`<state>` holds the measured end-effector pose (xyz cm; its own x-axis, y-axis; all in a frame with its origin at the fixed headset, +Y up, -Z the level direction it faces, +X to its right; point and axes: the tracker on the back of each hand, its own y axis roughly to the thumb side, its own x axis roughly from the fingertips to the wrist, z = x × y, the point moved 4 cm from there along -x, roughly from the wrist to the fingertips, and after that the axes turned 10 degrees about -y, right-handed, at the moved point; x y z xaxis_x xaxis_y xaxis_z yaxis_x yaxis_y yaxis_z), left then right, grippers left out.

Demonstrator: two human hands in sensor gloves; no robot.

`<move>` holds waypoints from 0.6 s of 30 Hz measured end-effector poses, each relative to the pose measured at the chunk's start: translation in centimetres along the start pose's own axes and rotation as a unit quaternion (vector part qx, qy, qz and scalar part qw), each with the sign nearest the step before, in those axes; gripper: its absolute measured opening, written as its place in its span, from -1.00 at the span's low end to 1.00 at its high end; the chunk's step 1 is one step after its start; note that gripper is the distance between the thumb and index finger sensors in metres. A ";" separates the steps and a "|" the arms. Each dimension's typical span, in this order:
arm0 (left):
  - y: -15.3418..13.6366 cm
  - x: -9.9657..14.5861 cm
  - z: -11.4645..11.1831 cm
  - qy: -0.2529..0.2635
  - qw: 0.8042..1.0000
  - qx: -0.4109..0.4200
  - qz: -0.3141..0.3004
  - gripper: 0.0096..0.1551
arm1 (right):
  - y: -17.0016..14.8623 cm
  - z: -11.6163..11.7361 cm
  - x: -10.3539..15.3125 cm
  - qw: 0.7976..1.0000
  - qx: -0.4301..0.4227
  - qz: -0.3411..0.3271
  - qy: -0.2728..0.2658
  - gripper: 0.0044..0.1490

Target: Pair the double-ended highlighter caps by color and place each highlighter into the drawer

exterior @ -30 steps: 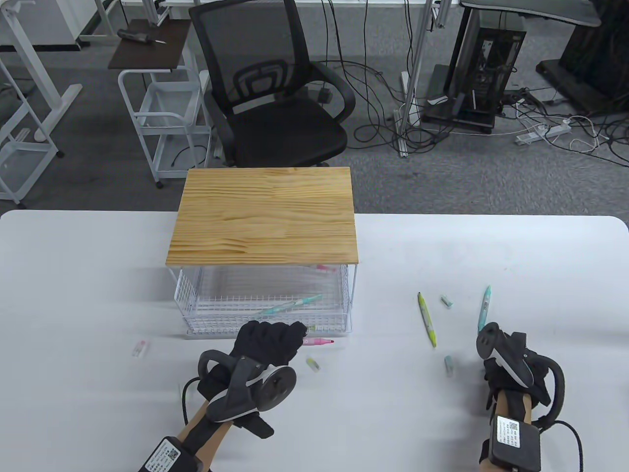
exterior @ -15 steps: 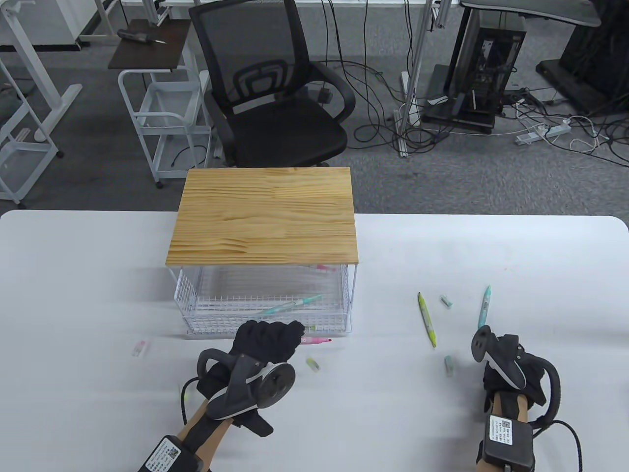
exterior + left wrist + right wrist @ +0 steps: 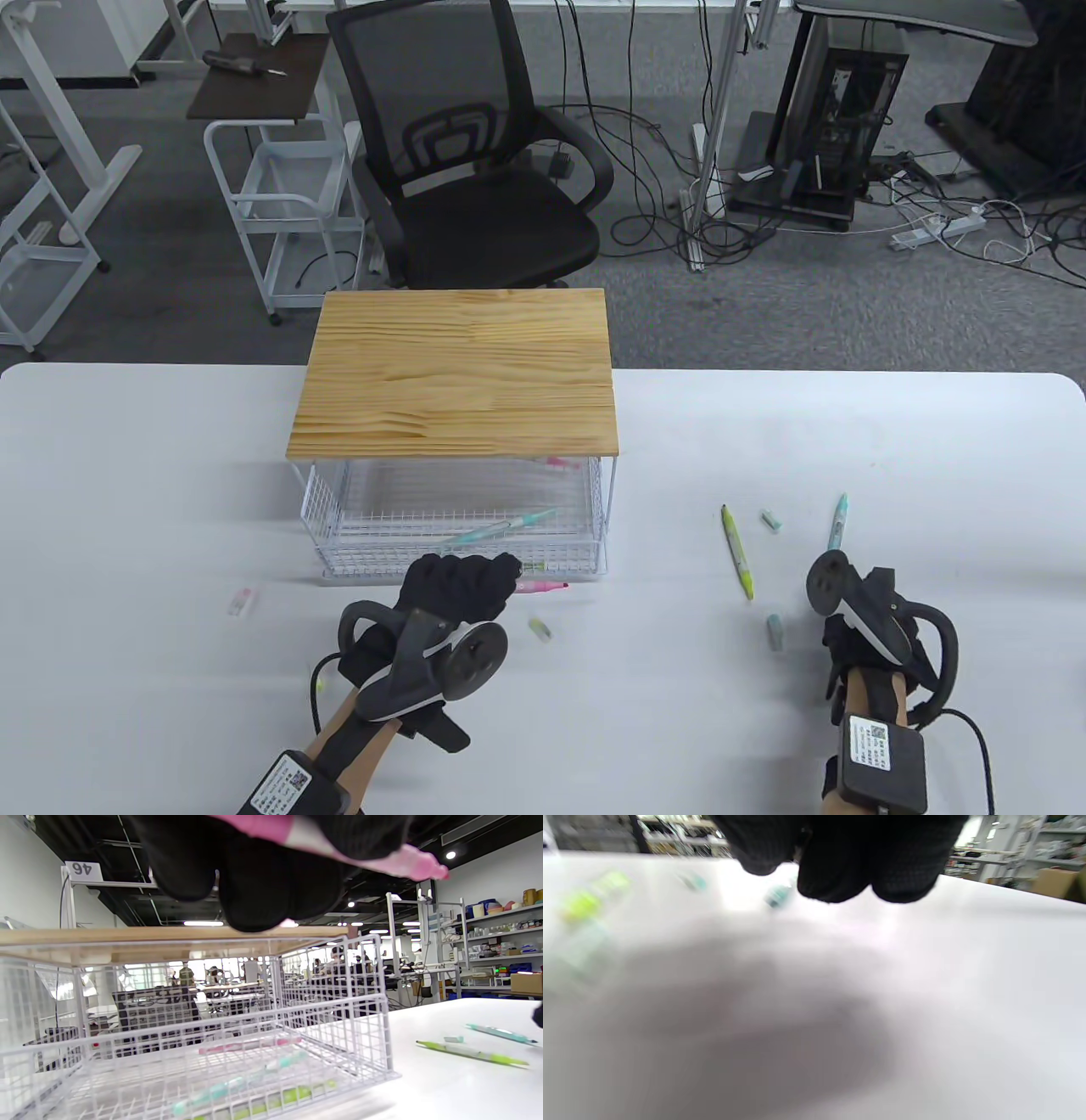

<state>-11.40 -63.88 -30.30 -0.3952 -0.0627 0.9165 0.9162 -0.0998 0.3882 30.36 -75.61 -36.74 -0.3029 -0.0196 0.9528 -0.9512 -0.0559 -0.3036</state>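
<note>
My left hand grips a pink highlighter just in front of the pulled-out white wire drawer; its bare pink tip points right. In the left wrist view the pink highlighter runs under my curled fingers. Inside the drawer lie a teal highlighter, a pink one and a green one. On the table to the right lie a yellow-green highlighter and a teal highlighter. My right hand hovers below them, holding nothing, beside a teal cap.
A wooden top covers the drawer frame. Loose caps lie about: a green one right of my left hand, a pink one at the left, a teal one between the two right highlighters. The right wrist view is blurred.
My right hand has drifted left and slightly toward me, closer to the teal cap. My left hand with the pink highlighter has shifted a little to the left.
</note>
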 end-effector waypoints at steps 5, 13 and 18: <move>-0.3 -0.2 -0.3 -0.005 1.000 0.001 0.005 -0.45 | 4.4 -4.6 0.7 0.993 -0.055 -0.074 -0.072 -0.41; -0.5 -0.3 -0.5 -0.008 1.000 0.003 0.008 -0.45 | 9.4 -10.2 3.7 0.960 -0.151 -0.175 -0.157 -0.41; -0.6 -0.3 -0.6 -0.007 1.000 0.005 0.008 -0.45 | 10.8 -12.3 5.3 0.935 -0.225 -0.210 -0.176 -0.29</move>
<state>-11.85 -64.37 -30.82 -0.3791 -0.0504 0.9240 0.9232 -0.0890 0.3739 17.74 -64.09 -34.94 0.0658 -0.4213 0.9045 -0.9346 0.2915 0.2037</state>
